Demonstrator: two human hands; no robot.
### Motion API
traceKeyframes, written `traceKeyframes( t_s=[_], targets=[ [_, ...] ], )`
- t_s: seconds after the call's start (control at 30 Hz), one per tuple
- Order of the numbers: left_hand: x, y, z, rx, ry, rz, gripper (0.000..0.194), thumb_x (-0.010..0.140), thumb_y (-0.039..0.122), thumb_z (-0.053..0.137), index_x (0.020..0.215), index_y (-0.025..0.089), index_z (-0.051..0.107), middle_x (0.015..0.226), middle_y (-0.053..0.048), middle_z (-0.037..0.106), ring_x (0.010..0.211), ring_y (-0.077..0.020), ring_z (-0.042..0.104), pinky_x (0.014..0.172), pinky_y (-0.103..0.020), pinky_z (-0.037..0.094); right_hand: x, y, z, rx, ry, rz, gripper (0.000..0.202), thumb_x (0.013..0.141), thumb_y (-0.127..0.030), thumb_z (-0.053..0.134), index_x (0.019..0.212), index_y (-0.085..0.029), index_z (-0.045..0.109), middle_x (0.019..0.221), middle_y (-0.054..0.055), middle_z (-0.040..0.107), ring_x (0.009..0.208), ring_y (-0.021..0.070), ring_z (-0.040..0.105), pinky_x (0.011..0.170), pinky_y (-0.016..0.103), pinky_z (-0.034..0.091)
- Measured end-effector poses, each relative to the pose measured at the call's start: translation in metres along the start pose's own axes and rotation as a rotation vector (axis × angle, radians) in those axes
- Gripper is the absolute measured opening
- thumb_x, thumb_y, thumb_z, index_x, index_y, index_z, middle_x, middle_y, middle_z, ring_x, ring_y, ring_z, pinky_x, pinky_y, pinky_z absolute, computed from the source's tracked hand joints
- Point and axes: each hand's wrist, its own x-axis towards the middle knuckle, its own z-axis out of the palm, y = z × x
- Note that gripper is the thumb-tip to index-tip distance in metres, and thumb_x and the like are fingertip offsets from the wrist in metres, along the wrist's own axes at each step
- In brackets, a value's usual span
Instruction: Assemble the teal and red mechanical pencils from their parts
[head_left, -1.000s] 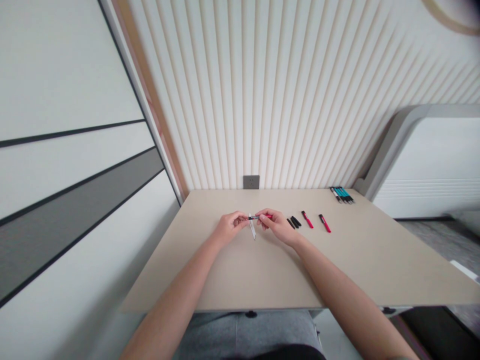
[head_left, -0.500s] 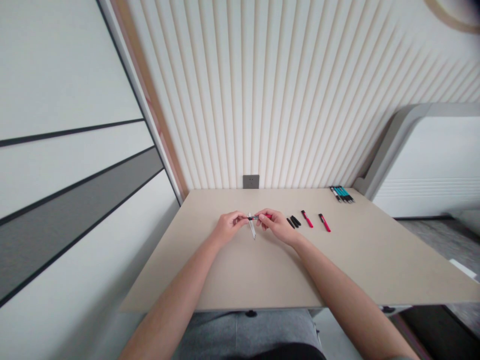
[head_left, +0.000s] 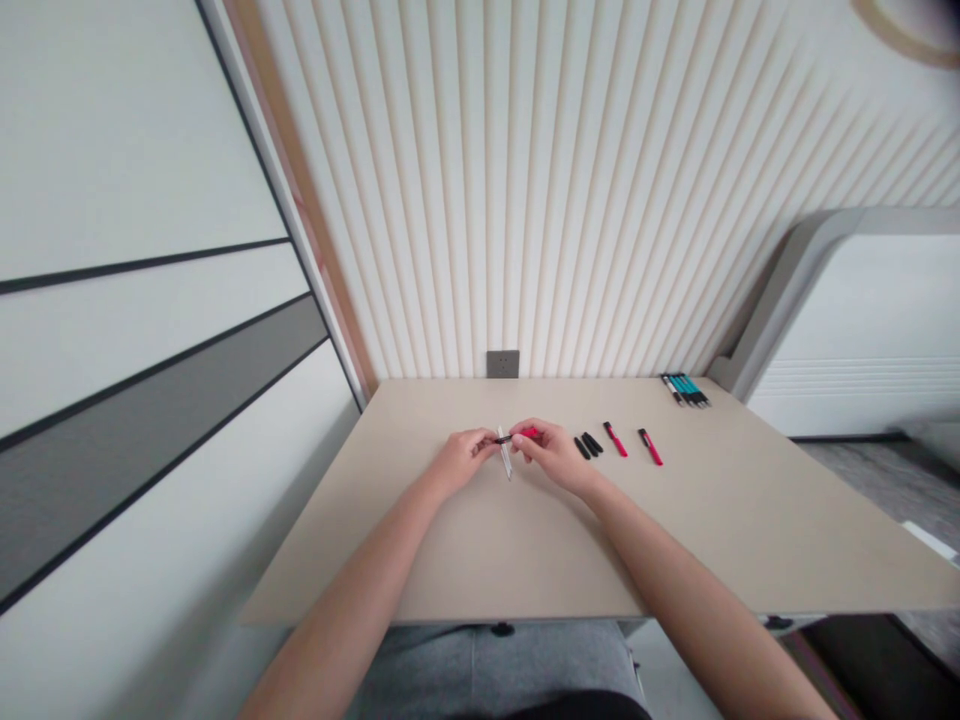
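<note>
Both hands meet over the middle of the table, on a black-and-red pen (head_left: 503,440). With fingertips pinched, my left hand (head_left: 465,456) grips its black end. My right hand (head_left: 559,452) is closed around the red part, which shows between thumb and fingers. Thin white pen refills (head_left: 507,463) lie on the table just below the pen, between the hands. Beside my right hand are several short black pen pieces (head_left: 589,446). Farther right lie two red barrels with black ends, one nearer (head_left: 616,440) and another red barrel (head_left: 651,448).
At the back right corner of the beige table (head_left: 480,560) lies a row of several teal, black and white pens (head_left: 685,390). A ribbed wall with a grey socket (head_left: 502,364) borders the back edge. A white cabinet (head_left: 187,480) stands at the left.
More red now shows at my right fingers, and the black part between the hands sits slightly differently. Both hands stay almost in place, still gripping the pen.
</note>
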Motion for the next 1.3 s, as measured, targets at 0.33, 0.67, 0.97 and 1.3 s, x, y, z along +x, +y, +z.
traceKeyframes(
  t_s=[0.33, 0.67, 0.97, 1.3],
  targets=[
    [0.000, 0.001, 0.002, 0.002, -0.048, 0.024, 0.019, 0.089, 0.029, 0.056, 0.100, 0.020, 0.069, 0.091, -0.004, 0.073, 0.077, -0.0158, 0.066, 0.072, -0.025, 0.049, -0.002, -0.002, 0.003, -0.148, 0.053, -0.037, 0.034, 0.085, -0.049, 0.056, 0.097, -0.018, 0.066, 0.075, 0.003, 0.065, 0.062, 0.0127, 0.053, 0.059, 0.027, 0.044],
    [0.002, 0.003, 0.003, -0.130, 0.063, -0.056, 0.021, 0.085, 0.035, 0.062, 0.093, 0.016, 0.068, 0.083, -0.004, 0.072, 0.070, -0.0149, 0.064, 0.063, -0.023, 0.048, 0.007, 0.010, 0.000, 0.084, 0.159, -0.002, 0.039, 0.082, -0.050, 0.060, 0.097, -0.015, 0.064, 0.073, 0.004, 0.066, 0.057, 0.0110, 0.053, 0.055, 0.026, 0.044],
    [0.003, 0.003, 0.001, -0.021, 0.093, -0.029, 0.021, 0.086, 0.032, 0.059, 0.096, 0.017, 0.070, 0.085, -0.005, 0.071, 0.069, -0.0144, 0.062, 0.063, -0.023, 0.046, 0.006, 0.007, -0.003, 0.140, 0.169, 0.021, 0.038, 0.081, -0.051, 0.059, 0.097, -0.016, 0.063, 0.074, 0.004, 0.067, 0.055, 0.0106, 0.053, 0.056, 0.026, 0.045],
    [0.001, -0.001, 0.000, 0.000, 0.034, -0.048, 0.020, 0.089, 0.030, 0.052, 0.097, 0.018, 0.067, 0.093, -0.006, 0.070, 0.080, -0.0164, 0.064, 0.071, -0.026, 0.049, -0.004, -0.008, -0.006, -0.706, 0.165, -0.143, 0.028, 0.091, -0.040, 0.048, 0.091, -0.020, 0.067, 0.075, 0.004, 0.067, 0.066, 0.0145, 0.057, 0.069, 0.027, 0.043]
  ],
)
